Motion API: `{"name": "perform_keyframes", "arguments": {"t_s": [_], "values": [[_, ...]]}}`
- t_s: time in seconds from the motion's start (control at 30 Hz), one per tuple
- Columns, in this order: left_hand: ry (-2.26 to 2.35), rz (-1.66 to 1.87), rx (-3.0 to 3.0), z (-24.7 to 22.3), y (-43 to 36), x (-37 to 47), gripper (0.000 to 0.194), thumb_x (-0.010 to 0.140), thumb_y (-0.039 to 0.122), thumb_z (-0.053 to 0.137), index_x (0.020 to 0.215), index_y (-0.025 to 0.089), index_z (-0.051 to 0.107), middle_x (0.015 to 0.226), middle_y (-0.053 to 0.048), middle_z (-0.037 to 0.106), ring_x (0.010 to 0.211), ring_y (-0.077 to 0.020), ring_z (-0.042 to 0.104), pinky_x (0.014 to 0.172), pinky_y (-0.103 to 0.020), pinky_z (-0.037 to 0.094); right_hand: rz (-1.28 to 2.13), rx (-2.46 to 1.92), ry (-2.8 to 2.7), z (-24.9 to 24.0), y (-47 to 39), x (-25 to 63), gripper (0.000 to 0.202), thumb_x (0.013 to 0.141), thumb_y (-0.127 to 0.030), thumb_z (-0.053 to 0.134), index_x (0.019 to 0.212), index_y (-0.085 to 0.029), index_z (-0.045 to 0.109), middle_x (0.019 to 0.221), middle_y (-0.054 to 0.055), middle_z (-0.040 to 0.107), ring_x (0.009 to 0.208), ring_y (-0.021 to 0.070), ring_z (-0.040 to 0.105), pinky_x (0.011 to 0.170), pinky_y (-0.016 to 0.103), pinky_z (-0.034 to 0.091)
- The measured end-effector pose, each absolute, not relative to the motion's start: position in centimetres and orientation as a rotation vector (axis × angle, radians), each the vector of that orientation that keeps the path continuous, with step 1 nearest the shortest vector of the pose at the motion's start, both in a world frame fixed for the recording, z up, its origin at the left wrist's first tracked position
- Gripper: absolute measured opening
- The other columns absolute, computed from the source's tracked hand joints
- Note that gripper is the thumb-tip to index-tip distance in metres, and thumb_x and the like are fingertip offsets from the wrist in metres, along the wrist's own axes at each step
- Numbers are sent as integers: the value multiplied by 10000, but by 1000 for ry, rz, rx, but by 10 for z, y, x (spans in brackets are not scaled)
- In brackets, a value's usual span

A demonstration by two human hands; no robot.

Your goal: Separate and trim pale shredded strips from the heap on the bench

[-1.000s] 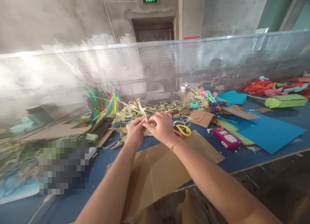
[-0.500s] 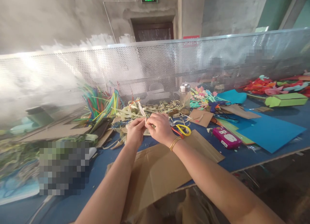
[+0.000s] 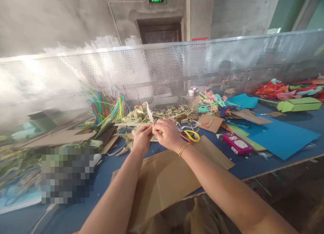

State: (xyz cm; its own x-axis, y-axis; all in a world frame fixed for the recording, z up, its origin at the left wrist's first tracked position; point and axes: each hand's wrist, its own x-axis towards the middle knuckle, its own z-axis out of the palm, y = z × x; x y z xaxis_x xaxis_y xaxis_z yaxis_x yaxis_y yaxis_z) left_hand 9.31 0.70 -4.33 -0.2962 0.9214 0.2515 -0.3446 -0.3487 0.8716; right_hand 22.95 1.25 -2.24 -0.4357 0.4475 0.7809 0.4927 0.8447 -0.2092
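Observation:
A pale, leaf-like strip stands up from between the fingertips of my two hands. My left hand pinches its lower end, and my right hand, with a gold bracelet at the wrist, is closed on it from the other side. The fingertips touch, so the strip's base is hidden. Behind them lies a heap of dried, pale plant pieces. Scissors with yellow and red handles lie just right of my right hand. Below my forearms is a flat brown cardboard sheet.
Colourful thin stems stand at the left behind a cardboard piece. A lidded bottle stands behind the hands. To the right are a purple box, blue sheets and a green box. A perforated metal screen runs along the back.
The pale strip stands a little more to the right and shows more clearly above the fingertips. Both hands have hardly moved and remain closed together.

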Motion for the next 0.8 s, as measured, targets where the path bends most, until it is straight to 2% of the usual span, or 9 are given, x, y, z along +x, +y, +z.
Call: {"name": "perform_keyframes", "arguments": {"t_s": [0.23, 0.6, 0.8], "values": [[897, 1726, 1033, -41, 5, 93, 204, 560, 245, 817, 700, 123, 731, 672, -47, 673, 679, -150, 607, 653, -246, 464, -39, -671, -2098, -22, 12, 229, 159, 857, -217, 535, 707, -197, 584, 793, 6, 608, 826, 166, 507, 812, 325, 279], [932, 1728, 1028, -42, 4, 92, 237, 538, 257, 825, 691, 114, 716, 696, -59, 671, 716, -181, 612, 645, -271, 469, -17, -658, -2109, -24, 13, 229, 133, 834, -208, 559, 701, -198, 563, 788, 2, 603, 833, 165, 504, 811, 320, 279], [926, 1789, 1036, -43, 5, 92, 210, 543, 212, 803, 691, 127, 681, 730, -34, 652, 691, -150, 585, 623, -253, 451, -26, -654, -2127, -24, 14, 229, 164, 848, -198, 524, 687, -197, 555, 773, 5, 597, 818, 163, 493, 801, 319, 279]]}}
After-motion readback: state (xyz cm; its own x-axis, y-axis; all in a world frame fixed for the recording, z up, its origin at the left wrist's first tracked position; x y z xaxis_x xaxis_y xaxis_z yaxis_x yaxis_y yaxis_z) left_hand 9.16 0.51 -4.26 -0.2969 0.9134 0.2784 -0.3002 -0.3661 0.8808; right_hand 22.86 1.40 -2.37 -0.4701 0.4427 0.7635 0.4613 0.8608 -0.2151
